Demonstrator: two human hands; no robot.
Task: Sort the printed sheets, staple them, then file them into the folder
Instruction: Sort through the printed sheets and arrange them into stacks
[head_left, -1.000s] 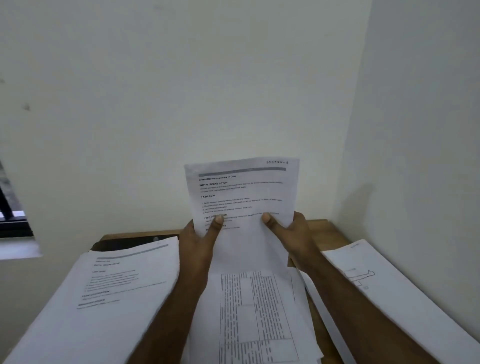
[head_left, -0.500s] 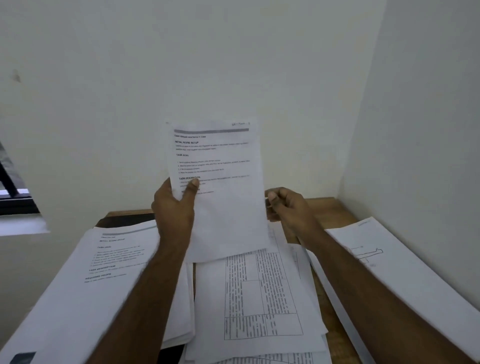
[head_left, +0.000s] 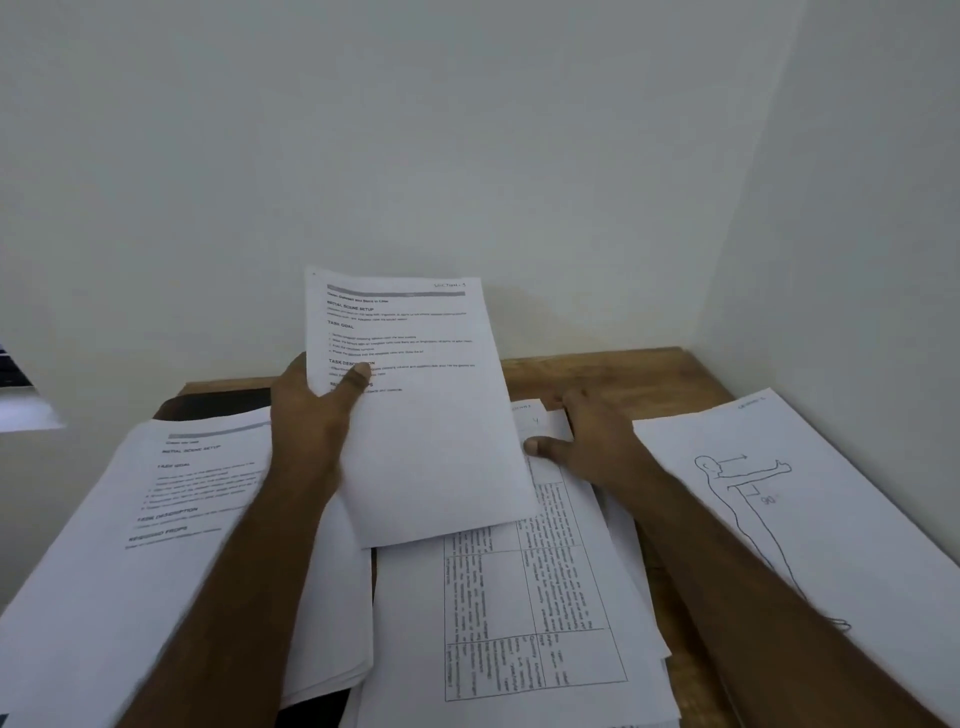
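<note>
My left hand (head_left: 311, 415) grips a printed sheet (head_left: 421, 415) with headed text, held up and tilted above the desk, thumb on its face. My right hand (head_left: 587, 441) rests with spread fingers on the top right of the middle pile, whose top sheet shows a printed table (head_left: 524, 613). On the left lies a thick stack of text sheets (head_left: 156, 530). A sheet with a drawn figure (head_left: 769, 499) lies on the right. No stapler shows, and I cannot pick out a folder.
The wooden desk (head_left: 613, 374) stands in a corner, with a wall behind and a wall (head_left: 857, 208) close on the right. A dark object (head_left: 218, 402) peeks out behind the left stack. A window ledge (head_left: 21, 405) is at the far left.
Both hands held the text sheet a second ago. My right hand let go and dropped onto the middle pile. My left hand alone now holds the sheet, lower and tilted.
</note>
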